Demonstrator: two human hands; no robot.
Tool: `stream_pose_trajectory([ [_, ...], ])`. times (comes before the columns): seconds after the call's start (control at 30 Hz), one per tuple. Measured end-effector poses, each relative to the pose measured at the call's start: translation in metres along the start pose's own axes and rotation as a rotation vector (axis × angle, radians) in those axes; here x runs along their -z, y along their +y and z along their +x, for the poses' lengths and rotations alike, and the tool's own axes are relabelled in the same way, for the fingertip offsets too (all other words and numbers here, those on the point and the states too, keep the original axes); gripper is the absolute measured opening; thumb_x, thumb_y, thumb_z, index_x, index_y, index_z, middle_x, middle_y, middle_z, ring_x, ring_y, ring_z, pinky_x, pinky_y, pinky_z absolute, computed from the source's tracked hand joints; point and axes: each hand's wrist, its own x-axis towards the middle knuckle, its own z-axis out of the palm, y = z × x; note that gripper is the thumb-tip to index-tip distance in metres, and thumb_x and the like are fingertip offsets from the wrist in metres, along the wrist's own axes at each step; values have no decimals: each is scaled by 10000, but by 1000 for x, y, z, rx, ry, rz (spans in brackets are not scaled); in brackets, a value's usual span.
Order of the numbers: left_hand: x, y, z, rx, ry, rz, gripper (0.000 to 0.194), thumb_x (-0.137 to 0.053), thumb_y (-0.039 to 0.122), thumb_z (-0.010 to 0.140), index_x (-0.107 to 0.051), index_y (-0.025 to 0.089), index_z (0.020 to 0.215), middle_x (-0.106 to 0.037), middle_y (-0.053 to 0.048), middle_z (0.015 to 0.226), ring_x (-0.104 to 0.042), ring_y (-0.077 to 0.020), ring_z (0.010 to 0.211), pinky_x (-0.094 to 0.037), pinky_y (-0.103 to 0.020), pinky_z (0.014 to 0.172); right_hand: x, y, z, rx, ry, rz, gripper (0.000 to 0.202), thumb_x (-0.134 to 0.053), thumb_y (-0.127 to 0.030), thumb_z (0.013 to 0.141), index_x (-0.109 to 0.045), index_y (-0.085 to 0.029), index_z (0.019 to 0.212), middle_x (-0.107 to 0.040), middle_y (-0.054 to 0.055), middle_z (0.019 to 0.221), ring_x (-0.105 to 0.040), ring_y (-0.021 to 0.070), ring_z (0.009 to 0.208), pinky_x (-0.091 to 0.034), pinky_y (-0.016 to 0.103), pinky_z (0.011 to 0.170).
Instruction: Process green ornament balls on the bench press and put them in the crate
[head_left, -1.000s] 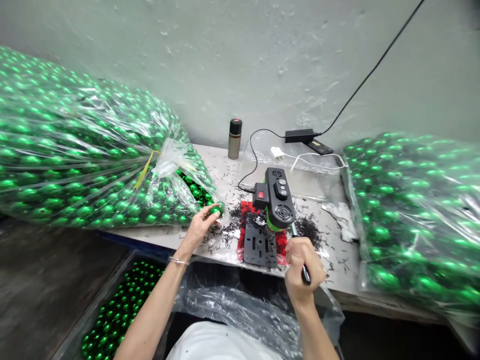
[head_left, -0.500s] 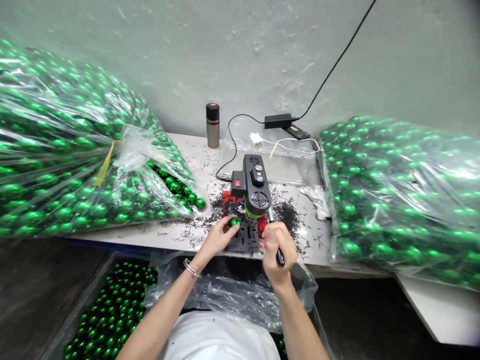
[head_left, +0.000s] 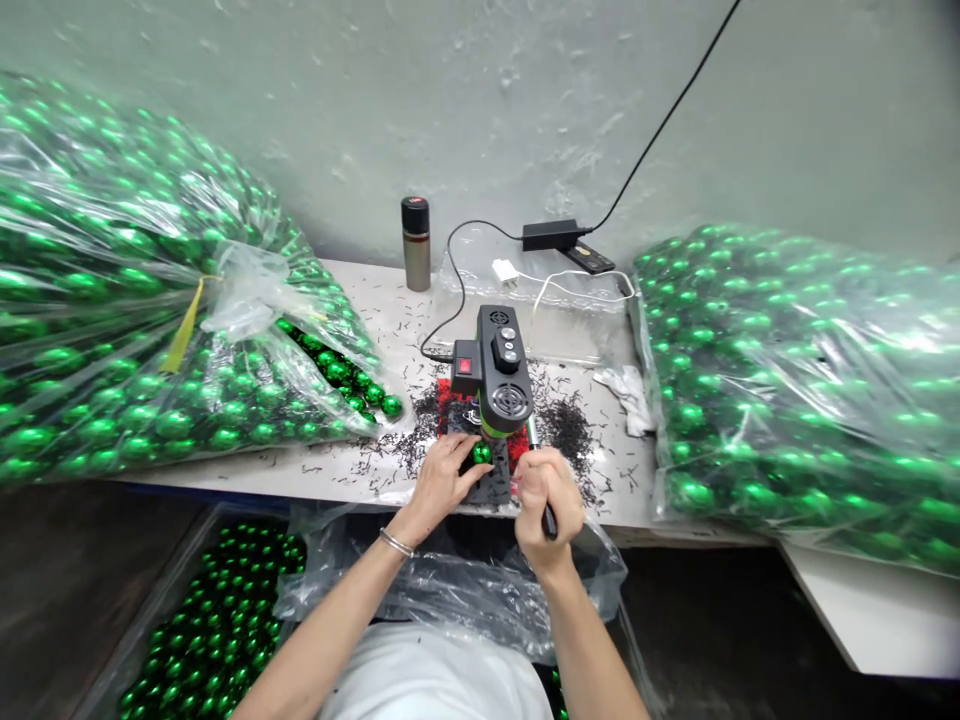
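Between the thumb and fingers of my left hand (head_left: 442,480) is a shiny green ball (head_left: 482,453), held just under the front end of a small black bench machine (head_left: 504,365). The machine has round vents, silver buttons and a red switch on its side. My right hand (head_left: 551,497) is wrapped round the black grip of its lever (head_left: 550,522), to the right of the base plate (head_left: 493,488). Black shavings (head_left: 564,430) lie around the base, on a red patch of the table. The contact between ball and machine is partly hidden.
Clear bags of green balls stand on the left (head_left: 112,330) and right (head_left: 780,390). More balls fill an open bag (head_left: 217,610) below the table. Behind the machine are a bottle (head_left: 416,245), a power adapter (head_left: 551,235), a white plug (head_left: 505,271) and a white cloth (head_left: 627,398).
My left hand has moved the green ball slightly right, in under the machine's front end. My right hand keeps hold of the lever. The whole view has shifted a little.
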Motion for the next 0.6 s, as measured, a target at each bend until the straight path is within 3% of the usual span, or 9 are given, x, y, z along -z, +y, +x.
stream_pose_trajectory([
  [0.2,-3,-2,-5,-2,40,9,306,-653,367,893,-682,178,1132,-702,-120,1070,-622,-260,977,-469,-411,859,-6,22,-22,90,16,-44,249,-392,-141,934,-437,-216,701,-498,-13,689,-499,124,617,-464,318,655],
  [0.43,-6,-3,-5,-6,59,-12,334,-684,382,869,-676,164,1122,-701,-120,1050,-615,-261,975,-452,-401,851,-19,45,-45,129,134,-56,302,-329,-258,977,-436,-227,697,-518,-10,686,-493,125,577,-497,356,659],
  [0.53,-6,-3,-6,-18,63,-25,328,-683,378,869,-676,152,1107,-699,-125,1038,-617,-266,973,-458,-404,846,-19,51,-49,119,101,-59,304,-307,-286,988,-415,-236,708,-503,-17,677,-498,121,571,-505,355,662],
  [0.6,-7,-4,-6,-14,66,-31,320,-684,373,869,-676,157,1106,-698,-124,1038,-619,-267,971,-464,-408,845,-16,54,-48,75,3,-81,329,-293,-328,994,-400,-242,695,-497,-18,667,-512,122,575,-502,341,648],
])
